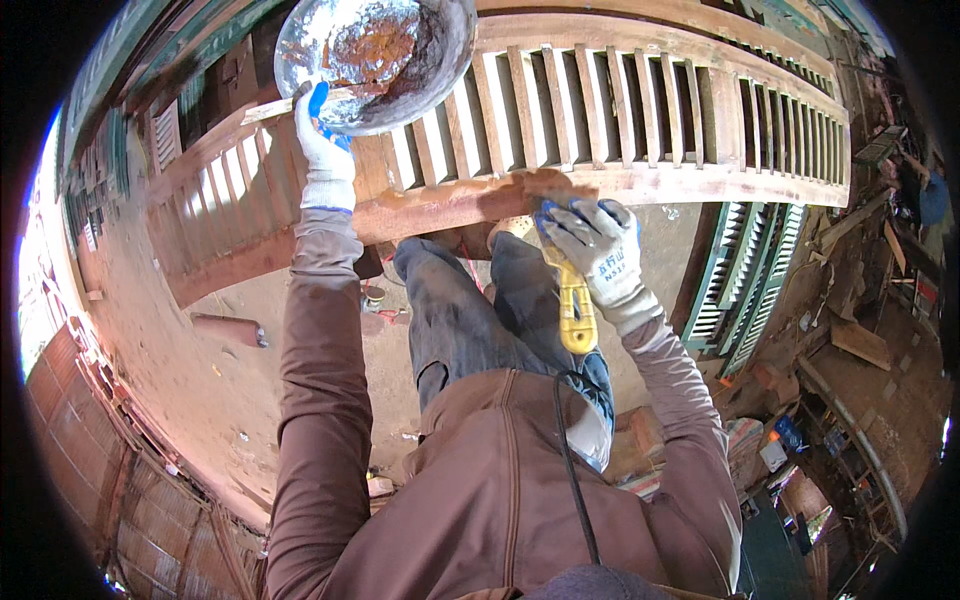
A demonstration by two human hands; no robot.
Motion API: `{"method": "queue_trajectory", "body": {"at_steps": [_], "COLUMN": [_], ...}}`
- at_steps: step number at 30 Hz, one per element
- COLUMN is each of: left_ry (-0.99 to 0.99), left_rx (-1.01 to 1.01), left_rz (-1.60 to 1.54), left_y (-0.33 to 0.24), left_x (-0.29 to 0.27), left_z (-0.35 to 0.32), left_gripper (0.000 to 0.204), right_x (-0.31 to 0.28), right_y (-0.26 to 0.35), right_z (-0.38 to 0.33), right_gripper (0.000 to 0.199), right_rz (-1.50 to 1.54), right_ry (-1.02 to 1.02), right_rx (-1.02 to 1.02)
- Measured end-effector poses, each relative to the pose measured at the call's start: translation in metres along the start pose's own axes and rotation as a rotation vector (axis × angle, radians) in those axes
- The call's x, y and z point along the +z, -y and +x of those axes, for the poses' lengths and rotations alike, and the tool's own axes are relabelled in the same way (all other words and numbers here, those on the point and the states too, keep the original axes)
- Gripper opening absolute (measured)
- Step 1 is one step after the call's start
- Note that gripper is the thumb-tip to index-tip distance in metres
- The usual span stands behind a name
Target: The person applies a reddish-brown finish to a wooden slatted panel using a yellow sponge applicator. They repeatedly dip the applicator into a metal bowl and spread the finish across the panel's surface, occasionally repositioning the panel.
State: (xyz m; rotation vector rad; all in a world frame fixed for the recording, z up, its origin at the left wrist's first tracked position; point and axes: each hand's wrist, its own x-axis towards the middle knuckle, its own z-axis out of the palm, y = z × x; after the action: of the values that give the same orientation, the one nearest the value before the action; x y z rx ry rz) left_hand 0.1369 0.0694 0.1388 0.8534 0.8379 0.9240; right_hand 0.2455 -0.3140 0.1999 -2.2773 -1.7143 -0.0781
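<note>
My left hand (322,140), in a white glove with blue on the palm, grips the rim of a dented metal bowl (385,55) smeared with rust-brown paste, holding it above a louvred wooden shutter (640,110). My right hand (595,250), gloved the same way, is shut on a yellow-handled scraper (575,305); its blade end presses on the shutter's lower rail (450,205), where brown paste is spread. The blade itself is hidden by the glove.
Green louvred shutters (745,290) lean at the right. Scrap wood and clutter (860,340) lie on the floor at the right. More shutters (110,170) stand at the left, and a brown cylinder (230,330) lies on the dusty floor. My knees (470,300) are under the rail.
</note>
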Motion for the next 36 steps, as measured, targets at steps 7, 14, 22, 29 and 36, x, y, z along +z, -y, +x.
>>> {"method": "queue_trajectory", "body": {"at_steps": [7,14,22,29,36], "left_ry": [-0.034,-0.026,-0.006,-0.017,0.032], "left_rx": [0.007,0.020,0.057,0.048,0.095], "left_rz": [0.026,-0.028,0.014,0.000,0.043], "left_y": [-0.001,0.002,0.004,0.007,0.010], "left_x": [0.007,0.007,0.005,0.005,0.000], "left_z": [-0.004,-0.004,-0.005,-0.004,-0.005], "left_gripper": [0.042,0.045,0.045,0.041,0.039], "right_x": [0.016,-0.001,0.011,0.015,0.004], "right_y": [-0.005,0.011,0.007,0.046,-0.020], "right_z": [0.007,0.000,-0.010,0.002,-0.015], "right_gripper": [0.036,0.027,0.045,0.042,0.042], "right_rz": [-0.115,0.023,-0.108,0.044,-0.168], "right_ry": [-0.065,-0.013,-0.076,0.025,-0.066], "right_rx": [0.055,0.009,0.312,0.172,0.210]}}
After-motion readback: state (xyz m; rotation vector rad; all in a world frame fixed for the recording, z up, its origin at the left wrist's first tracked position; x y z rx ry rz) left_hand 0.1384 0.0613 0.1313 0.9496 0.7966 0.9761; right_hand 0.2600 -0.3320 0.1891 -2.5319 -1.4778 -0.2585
